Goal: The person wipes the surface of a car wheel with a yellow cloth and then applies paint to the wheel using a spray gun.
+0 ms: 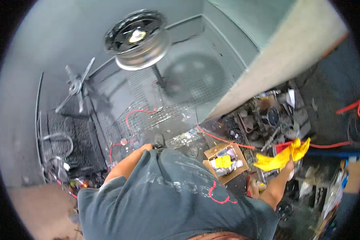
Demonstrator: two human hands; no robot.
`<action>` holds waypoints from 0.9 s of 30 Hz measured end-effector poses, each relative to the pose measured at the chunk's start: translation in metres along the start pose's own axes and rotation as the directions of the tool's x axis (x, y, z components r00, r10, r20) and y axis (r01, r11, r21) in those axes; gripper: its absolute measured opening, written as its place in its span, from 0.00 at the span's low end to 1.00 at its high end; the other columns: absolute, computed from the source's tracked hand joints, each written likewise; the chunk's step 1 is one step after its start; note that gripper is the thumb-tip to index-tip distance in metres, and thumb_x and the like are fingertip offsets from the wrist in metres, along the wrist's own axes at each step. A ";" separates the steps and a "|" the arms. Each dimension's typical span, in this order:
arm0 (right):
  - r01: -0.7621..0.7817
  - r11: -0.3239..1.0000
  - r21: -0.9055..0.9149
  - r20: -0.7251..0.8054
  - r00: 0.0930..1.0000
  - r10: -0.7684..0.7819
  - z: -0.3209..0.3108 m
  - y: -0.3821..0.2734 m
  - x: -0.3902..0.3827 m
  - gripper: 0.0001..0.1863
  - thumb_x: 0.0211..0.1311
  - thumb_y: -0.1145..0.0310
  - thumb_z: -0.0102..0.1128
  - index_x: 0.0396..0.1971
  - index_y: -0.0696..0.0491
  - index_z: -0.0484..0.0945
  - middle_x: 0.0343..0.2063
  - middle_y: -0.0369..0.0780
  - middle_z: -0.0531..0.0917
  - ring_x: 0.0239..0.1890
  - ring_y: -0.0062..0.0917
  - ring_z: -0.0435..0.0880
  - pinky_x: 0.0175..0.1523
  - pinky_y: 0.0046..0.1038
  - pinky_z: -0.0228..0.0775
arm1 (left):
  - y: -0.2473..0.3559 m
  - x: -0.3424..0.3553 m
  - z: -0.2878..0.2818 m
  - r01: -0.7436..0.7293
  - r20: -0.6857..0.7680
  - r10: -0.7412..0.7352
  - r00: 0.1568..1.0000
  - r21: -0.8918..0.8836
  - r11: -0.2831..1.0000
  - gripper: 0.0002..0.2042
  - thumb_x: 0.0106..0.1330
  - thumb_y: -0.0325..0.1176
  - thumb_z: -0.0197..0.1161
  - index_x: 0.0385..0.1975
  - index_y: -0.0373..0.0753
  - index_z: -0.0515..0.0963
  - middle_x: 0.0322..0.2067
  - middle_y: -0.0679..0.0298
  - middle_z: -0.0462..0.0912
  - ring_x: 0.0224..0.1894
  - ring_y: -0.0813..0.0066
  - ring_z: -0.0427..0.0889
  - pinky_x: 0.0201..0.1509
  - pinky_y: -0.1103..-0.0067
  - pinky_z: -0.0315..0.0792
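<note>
My right hand [289, 165] reaches out to the right and grips a limp, bright yellow piece [277, 160]. Cloth or glove, I cannot tell which; its ends spread to both sides of the hand. In front of my body, my left hand [147, 147] looks closed, with a small dark thing [156, 147] at its fingers, too unclear to name. An open cardboard box [238, 173] stands on the floor between my body and the right hand. Inside it lie a yellow item [223, 161] and pale packages.
A black-faced wheel rim [142, 40] sits on a post stand [158, 76] ahead. Leftward stands a metal stand with spread arms [75, 87]. A red hose [224, 139] crosses the floor. A pale slanted panel [276, 60] and a cluttered bench [264, 116] lie to the right.
</note>
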State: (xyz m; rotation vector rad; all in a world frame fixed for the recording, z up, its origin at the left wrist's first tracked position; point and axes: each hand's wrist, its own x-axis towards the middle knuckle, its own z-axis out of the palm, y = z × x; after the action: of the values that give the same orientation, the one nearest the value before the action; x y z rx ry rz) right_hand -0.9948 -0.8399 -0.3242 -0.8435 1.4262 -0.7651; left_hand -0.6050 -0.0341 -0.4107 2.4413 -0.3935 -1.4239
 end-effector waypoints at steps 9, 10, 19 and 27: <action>0.738 0.519 -0.430 -0.022 0.567 -0.824 0.076 -0.045 -0.222 0.19 0.72 0.62 0.55 0.46 0.65 0.78 0.47 0.48 0.82 0.49 0.38 0.79 0.58 0.35 0.68 | 0.162 -0.045 -0.087 -0.392 -0.130 0.381 0.915 -0.072 0.917 0.22 0.68 0.42 0.61 0.57 0.37 0.75 0.50 0.49 0.83 0.54 0.52 0.81 0.59 0.66 0.74; 0.714 0.568 -0.409 0.048 0.638 -0.768 0.100 -0.038 -0.258 0.18 0.72 0.62 0.55 0.47 0.65 0.77 0.46 0.48 0.82 0.49 0.37 0.79 0.58 0.35 0.68 | 0.187 -0.054 -0.096 -0.449 -0.140 0.437 0.888 -0.066 0.891 0.21 0.68 0.40 0.60 0.57 0.37 0.75 0.51 0.48 0.82 0.54 0.52 0.81 0.59 0.66 0.73; 0.359 0.931 -0.060 0.892 0.437 -0.111 0.274 0.029 -0.477 0.04 0.65 0.77 0.62 0.38 0.58 0.79 0.34 0.36 0.83 0.38 0.17 0.79 0.47 0.22 0.71 | 0.293 -0.085 -0.146 -0.981 -0.138 0.974 0.181 0.040 0.189 0.27 0.61 0.39 0.68 0.58 0.34 0.73 0.56 0.53 0.78 0.59 0.56 0.77 0.66 0.65 0.68; 0.916 0.348 -0.199 0.930 0.288 -0.228 0.376 0.034 -0.532 0.21 0.49 0.75 0.73 0.44 0.59 0.78 0.40 0.46 0.81 0.40 0.34 0.83 0.46 0.33 0.76 | 0.178 -0.095 -0.235 -0.883 -0.341 0.908 0.245 0.309 0.354 0.17 0.60 0.35 0.65 0.51 0.43 0.80 0.46 0.59 0.82 0.50 0.58 0.81 0.53 0.65 0.76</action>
State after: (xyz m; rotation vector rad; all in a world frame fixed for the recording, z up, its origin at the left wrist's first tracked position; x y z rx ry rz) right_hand -0.6290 -0.3522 -0.0920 -2.2508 0.3717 -0.1966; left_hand -0.4603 -0.1375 -0.1574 1.7942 -1.4339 -0.2651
